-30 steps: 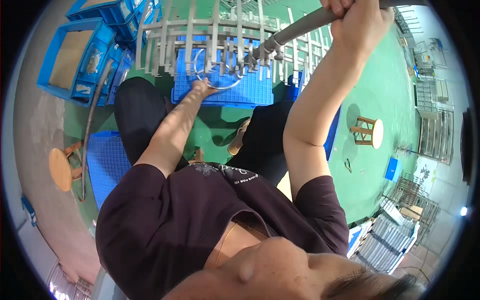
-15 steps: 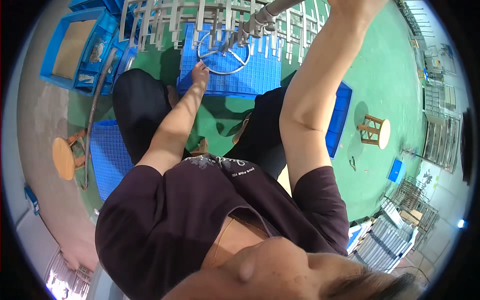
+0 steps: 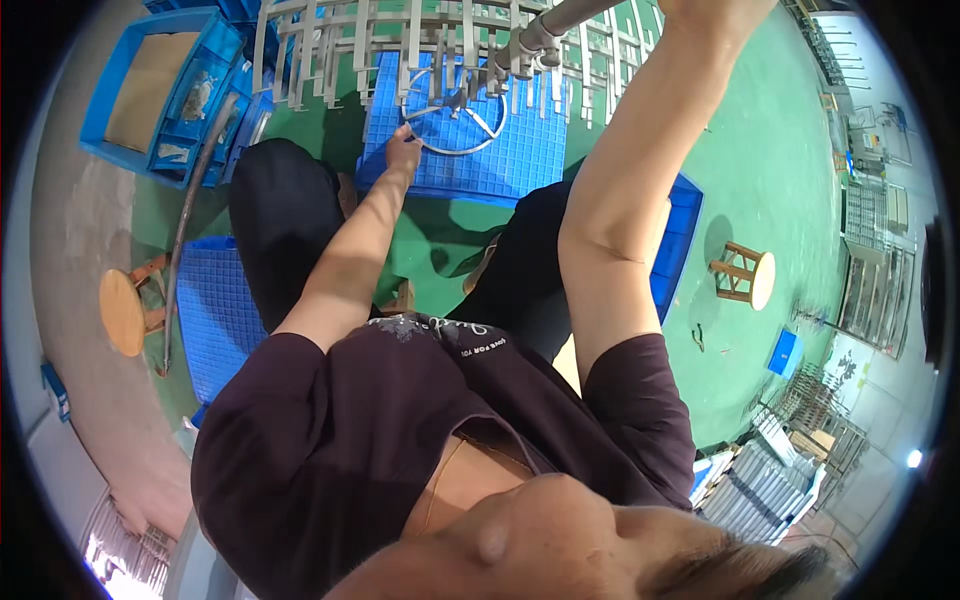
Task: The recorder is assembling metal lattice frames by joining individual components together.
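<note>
A pale metal ring (image 3: 460, 152) with spokes lies over an upturned blue gridded crate (image 3: 525, 170) between my knees. My left hand (image 3: 403, 152) is closed on the left side of its rim. Above the ring is a grey pole (image 3: 570, 15) with a clamp-like fitting (image 3: 527, 52), running up to the upper right. A rack of flat metal strips (image 3: 430, 47) spreads out around the pole. My right hand (image 3: 722, 10) is raised at the upper edge, mostly cut off by it, so its fingers and anything in them are hidden.
At the left stand blue bins (image 3: 150, 95), a wooden stool (image 3: 122, 312), a long bar (image 3: 190, 200) and a blue gridded crate (image 3: 215, 310). On the right are another blue crate (image 3: 680, 235) beside my arm and a wooden stool (image 3: 745, 277) on the green floor.
The view has shifted slightly, so the rack, ring and crate appear a little lower and further right. My left hand stays on the ring's rim; my right arm remains raised.
</note>
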### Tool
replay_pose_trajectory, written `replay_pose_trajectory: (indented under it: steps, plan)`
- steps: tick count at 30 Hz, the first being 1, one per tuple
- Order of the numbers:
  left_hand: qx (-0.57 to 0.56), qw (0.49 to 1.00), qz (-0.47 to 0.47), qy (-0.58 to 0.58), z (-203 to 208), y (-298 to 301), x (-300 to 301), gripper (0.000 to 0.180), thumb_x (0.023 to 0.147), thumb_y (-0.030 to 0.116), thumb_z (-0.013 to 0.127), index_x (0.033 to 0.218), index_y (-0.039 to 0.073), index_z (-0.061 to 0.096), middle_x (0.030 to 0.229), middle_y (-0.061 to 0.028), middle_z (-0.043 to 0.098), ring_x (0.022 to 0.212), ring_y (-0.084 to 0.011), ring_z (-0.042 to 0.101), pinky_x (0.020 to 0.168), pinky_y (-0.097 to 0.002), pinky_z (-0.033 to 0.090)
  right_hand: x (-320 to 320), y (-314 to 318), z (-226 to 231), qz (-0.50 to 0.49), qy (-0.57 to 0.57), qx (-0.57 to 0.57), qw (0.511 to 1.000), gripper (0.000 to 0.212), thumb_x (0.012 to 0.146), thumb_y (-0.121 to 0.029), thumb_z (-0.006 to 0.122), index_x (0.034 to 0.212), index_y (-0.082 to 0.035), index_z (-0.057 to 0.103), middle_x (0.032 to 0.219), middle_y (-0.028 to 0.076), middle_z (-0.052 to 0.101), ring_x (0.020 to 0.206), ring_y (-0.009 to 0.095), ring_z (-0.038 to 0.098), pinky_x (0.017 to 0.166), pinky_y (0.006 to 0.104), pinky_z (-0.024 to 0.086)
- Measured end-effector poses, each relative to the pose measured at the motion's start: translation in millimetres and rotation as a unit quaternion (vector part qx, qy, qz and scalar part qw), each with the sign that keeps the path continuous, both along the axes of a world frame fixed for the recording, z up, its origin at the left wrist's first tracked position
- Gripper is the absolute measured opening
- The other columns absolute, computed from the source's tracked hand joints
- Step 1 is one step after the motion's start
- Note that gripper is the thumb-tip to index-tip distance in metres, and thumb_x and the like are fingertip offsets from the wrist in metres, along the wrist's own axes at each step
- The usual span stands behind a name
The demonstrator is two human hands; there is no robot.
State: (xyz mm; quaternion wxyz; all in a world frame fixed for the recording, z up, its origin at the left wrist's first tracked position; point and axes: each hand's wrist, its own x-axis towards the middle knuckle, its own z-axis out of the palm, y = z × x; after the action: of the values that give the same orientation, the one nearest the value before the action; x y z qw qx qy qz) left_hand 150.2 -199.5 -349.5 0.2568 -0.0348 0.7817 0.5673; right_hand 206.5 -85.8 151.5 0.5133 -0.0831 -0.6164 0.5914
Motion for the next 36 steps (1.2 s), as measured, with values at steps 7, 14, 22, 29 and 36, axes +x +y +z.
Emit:
replay_pose_trajectory:
  steps: [7,14,22,29,36]
  plan:
    - [0.006,0.999,-0.023,-0.031,7.4,-1.4,2.9,0.044,0.078,0.006,0.058,0.121,0.004,0.049,0.119,-0.0078,0.053,0.108,-0.0205,0.05,0.09,-0.0269,0.039,-1.3,41.3,-20.5,0.035,0.055,-0.153,0.986,0.028,0.083,-0.027,0.061,0.063,-0.012,0.049,0.042,-0.005,0.035,0.032,0.004,0.029,0.032,0.0186,0.024]
    - [0.013,0.999,-0.029,-0.029,-0.9,-1.3,0.3,0.045,0.078,0.005,0.058,0.121,0.004,0.048,0.119,-0.0078,0.053,0.109,-0.0204,0.05,0.09,-0.0266,0.039,-9.6,33.4,-12.0,-0.011,0.093,-0.21,0.973,0.024,0.083,-0.025,0.06,0.068,-0.01,0.051,0.042,-0.005,0.035,0.033,0.004,0.029,0.033,0.0184,0.024]
    - [0.062,0.994,-0.051,-0.073,-4.4,-3.3,-5.7,0.046,0.077,0.004,0.058,0.122,0.003,0.047,0.12,-0.0093,0.052,0.109,-0.0211,0.05,0.09,-0.0265,0.039,-5.5,30.4,-9.4,-0.012,0.083,-0.236,0.968,0.023,0.083,-0.024,0.06,0.069,-0.009,0.051,0.043,-0.004,0.035,0.033,0.005,0.03,0.033,0.0194,0.024]
    - [0.053,0.988,-0.066,-0.13,12.4,0.5,0.2,0.047,0.076,0.002,0.057,0.122,0.001,0.047,0.12,-0.0105,0.051,0.109,-0.0223,0.05,0.091,-0.0267,0.038,-15.3,72.4,-33.3,-0.127,0.099,-0.388,0.907,0.024,0.083,-0.024,0.06,0.068,-0.009,0.049,0.043,-0.004,0.035,0.033,0.005,0.03,0.033,0.0201,0.025]
    - [0.042,0.995,-0.033,-0.088,-5.6,0.9,-1.6,0.043,0.077,0.002,0.055,0.119,0.009,0.051,0.114,-0.0073,0.053,0.095,-0.0189,0.048,0.079,-0.0285,0.04,-18.7,79.9,-43.7,-0.016,0.129,-0.391,0.911,0.025,0.083,-0.023,0.06,0.065,-0.01,0.048,0.043,-0.004,0.035,0.033,0.005,0.03,0.033,0.0198,0.025]
